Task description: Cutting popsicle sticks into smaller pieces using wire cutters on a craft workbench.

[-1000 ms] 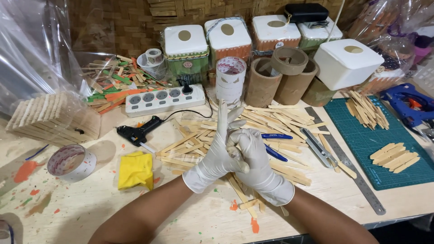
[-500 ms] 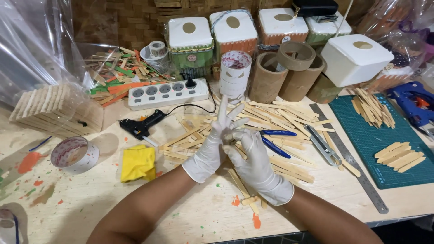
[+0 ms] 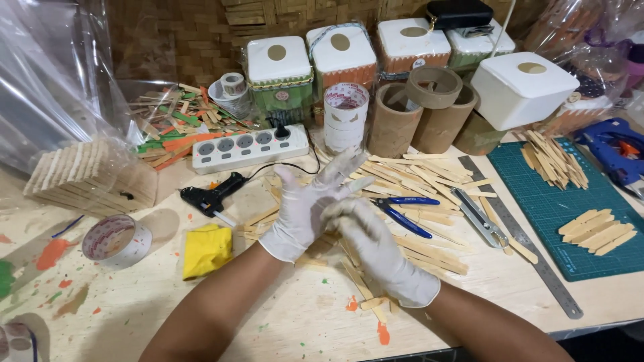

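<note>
Your white-gloved left hand (image 3: 305, 214) had spread open, empty; your white-gloved right hand (image 3: 372, 241), at its four o'clock, gripped its fingers above flat wooden craft sticks (image 3: 416, 245).

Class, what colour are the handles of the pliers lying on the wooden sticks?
Blue, seen in the head view: pliers.

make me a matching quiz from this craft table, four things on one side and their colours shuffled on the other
Things:
1. cutting mat
2. folded cloth
3. power strip
4. snips' handles

Colours:
A. white
B. blue
C. green
D. yellow

Pairs: 1-C, 2-D, 3-A, 4-B
</note>
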